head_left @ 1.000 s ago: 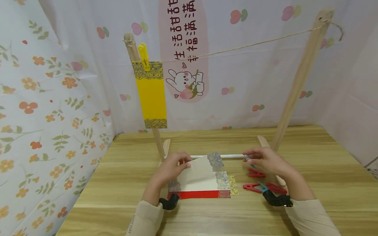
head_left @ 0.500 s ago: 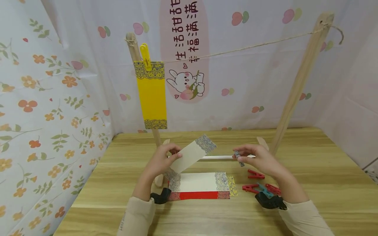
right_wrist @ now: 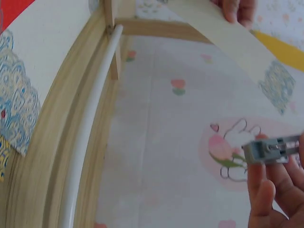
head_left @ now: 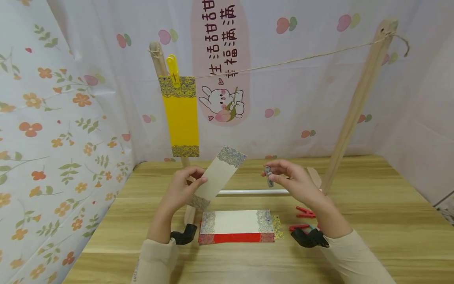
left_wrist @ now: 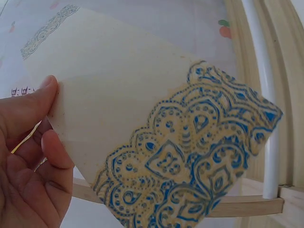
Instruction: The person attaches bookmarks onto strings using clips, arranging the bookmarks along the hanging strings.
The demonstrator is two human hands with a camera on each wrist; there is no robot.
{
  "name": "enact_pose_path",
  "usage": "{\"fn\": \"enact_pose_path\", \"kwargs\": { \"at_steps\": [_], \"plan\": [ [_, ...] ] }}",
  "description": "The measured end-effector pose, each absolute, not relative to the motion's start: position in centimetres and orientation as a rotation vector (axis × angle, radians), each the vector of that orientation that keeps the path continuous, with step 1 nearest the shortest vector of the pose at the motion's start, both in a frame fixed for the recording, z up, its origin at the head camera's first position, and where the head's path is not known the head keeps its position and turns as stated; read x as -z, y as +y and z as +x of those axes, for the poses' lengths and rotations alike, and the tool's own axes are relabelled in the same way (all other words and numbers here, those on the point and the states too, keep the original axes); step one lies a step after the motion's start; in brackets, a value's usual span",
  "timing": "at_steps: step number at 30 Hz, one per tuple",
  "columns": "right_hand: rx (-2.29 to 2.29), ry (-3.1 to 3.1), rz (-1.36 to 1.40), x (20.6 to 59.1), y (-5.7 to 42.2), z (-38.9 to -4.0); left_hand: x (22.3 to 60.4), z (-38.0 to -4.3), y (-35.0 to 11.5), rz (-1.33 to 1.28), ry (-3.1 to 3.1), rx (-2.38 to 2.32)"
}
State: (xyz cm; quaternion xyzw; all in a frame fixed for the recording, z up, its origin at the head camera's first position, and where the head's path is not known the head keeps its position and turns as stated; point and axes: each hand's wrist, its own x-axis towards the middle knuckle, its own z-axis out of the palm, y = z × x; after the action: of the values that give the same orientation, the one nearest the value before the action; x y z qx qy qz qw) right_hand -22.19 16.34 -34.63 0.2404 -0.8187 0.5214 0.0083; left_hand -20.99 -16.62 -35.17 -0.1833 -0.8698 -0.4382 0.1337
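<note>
My left hand (head_left: 184, 185) pinches the left edge of a cream paper strip (head_left: 217, 176) with blue lace-pattern ends. The strip is tilted in the air above the table. In the left wrist view, thumb and fingers grip the strip (left_wrist: 109, 71) at its side. My right hand (head_left: 292, 179) pinches a grey clothespin (head_left: 269, 176), also seen in the right wrist view as a small grey clothespin (right_wrist: 268, 149) with a metal spring. Below lies a stack of paper strips: a cream one (head_left: 235, 221) on top, a red one (head_left: 237, 238) under it, and a yellow patterned end (head_left: 277, 227) sticking out right.
A twine line (head_left: 283, 62) runs between two wooden posts (head_left: 361, 106). A yellow strip (head_left: 181, 122) hangs at its left end by a yellow clothespin (head_left: 173, 71). A white rod (head_left: 248, 192) spans the stand low down. Red clothespins (head_left: 305, 212) lie at the right, partly behind my wrist.
My left hand has lifted the cream strip off the stack and tilted it more upright, shifting left. My right hand has moved left and up with the grey clothespin.
</note>
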Motion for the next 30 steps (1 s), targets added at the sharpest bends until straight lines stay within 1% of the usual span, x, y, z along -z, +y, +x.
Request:
{"fn": "enact_pose_path", "kwargs": {
  "at_steps": [6, 12, 17, 24, 30],
  "plan": [
    [-1.702, -2.472, 0.7, 33.6, 14.8, -22.5, 34.3, -21.0, -17.0, -0.485, -2.465, 1.297],
    [-1.783, -2.386, 0.729, 32.3, 13.6, -22.9, 33.7, -21.0, -17.1, -0.444, -2.393, 1.341],
    [-1.823, -2.329, 0.742, 30.9, 12.6, -23.1, 33.8, -21.4, -16.9, -0.47, -2.291, 1.318],
    [-1.835, -2.267, 0.798, 27.7, 11.2, -23.5, 33.6, -22.0, -16.5, -0.488, -2.183, 1.357],
    [-1.801, -2.153, 0.911, 24.4, 10.3, -24.2, 32.6, -22.2, -16.4, -0.457, -2.105, 1.399]
  ]
}}
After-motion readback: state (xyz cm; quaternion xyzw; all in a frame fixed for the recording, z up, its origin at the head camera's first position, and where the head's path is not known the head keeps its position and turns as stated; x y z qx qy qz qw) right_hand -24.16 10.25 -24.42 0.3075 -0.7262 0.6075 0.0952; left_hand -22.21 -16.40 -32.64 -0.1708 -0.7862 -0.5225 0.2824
